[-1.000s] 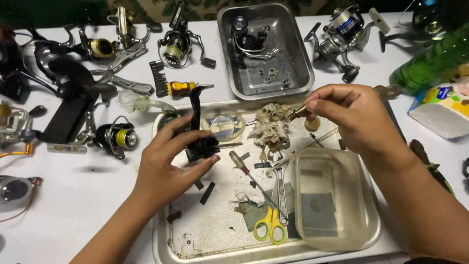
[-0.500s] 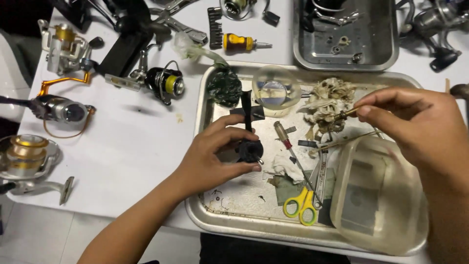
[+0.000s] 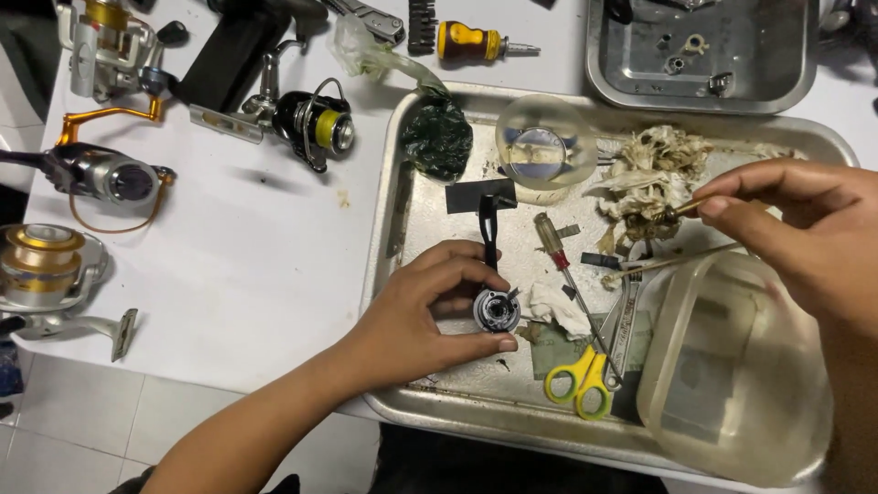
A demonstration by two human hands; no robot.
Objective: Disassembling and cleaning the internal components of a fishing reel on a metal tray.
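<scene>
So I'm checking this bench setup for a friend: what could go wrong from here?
The left hand grips the open reel body by fingertips only; it could slip onto the tray. The right hand holds a thin tool over the dirty rag pile, which may snag.

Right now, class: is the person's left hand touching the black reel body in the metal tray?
Touching. The head view shows the left hand with thumb and fingers wrapped around the black reel body, no gap showing, over the metal tray.

scissors (image 3: 582, 382) in tray (image 3: 395, 183), reels (image 3: 311, 123) left
</scene>
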